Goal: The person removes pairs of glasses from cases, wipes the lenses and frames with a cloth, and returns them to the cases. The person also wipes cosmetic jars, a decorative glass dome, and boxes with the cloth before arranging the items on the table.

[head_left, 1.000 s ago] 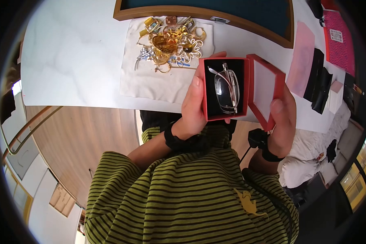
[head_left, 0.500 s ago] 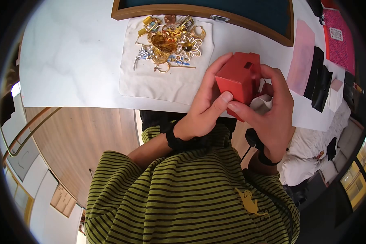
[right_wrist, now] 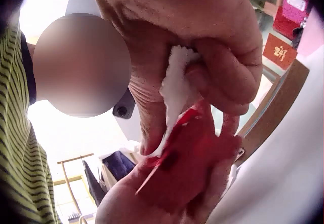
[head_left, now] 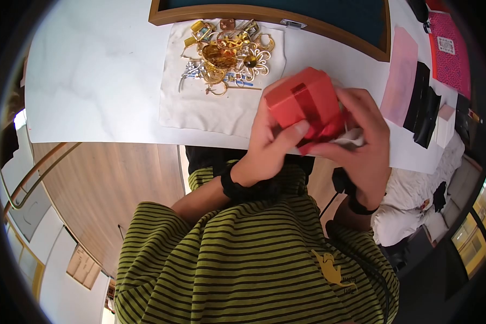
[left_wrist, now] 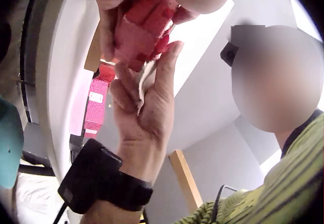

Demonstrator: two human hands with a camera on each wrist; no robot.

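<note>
A small red gift box (head_left: 302, 100) with a darker red ribbon band is tilted between both hands over the front table edge. My left hand (head_left: 270, 146) grips it from the left, thumb pressed on its near face. Curled near its right side, my right hand (head_left: 367, 137) has a crumpled white soft piece (head_left: 352, 137) tucked in its fingers. In the right wrist view this white piece (right_wrist: 177, 79) has a ragged, fluffy edge and reaches down to the box (right_wrist: 177, 168). The box's inside and the folded eyeglasses are hidden now.
A pile of gold and silver jewelry (head_left: 224, 56) lies on a cream cloth (head_left: 200, 116). Behind stands a wooden-framed case (head_left: 329, 38) with dark lining. At right lie a pink sheet (head_left: 399, 81), black pouches (head_left: 424, 113) and a pink patterned bag (head_left: 451, 59).
The box was held open, showing folded eyeglasses; it then turned over, hiding its inside. Since then it has tilted and shifted left, bringing its ribbon into view. The white piece stays in my right hand.
</note>
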